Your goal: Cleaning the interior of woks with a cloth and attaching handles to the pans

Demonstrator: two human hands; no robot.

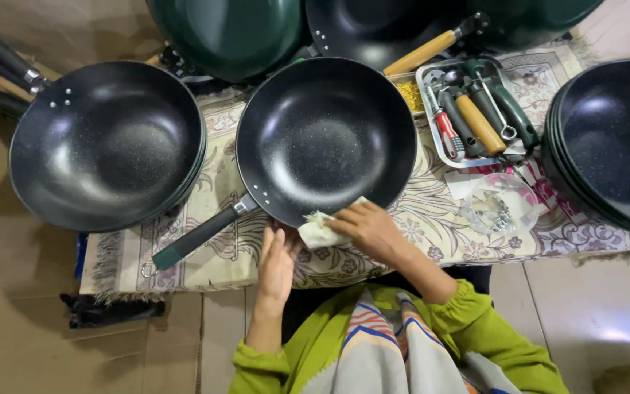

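At centre frame, the right hand presses a soft, crumpled pale cloth against the near rim of a black wok; the left hand hovers open beside it. The wok looks rigid and weighty, best held by its long handle.

Workshop, stacked woks, tool tray

Black pans, patterned cloth, green sleeves

A speckled black wok is set on a cream floral cloth; a pale rag is seen beside lime-green sleeves.
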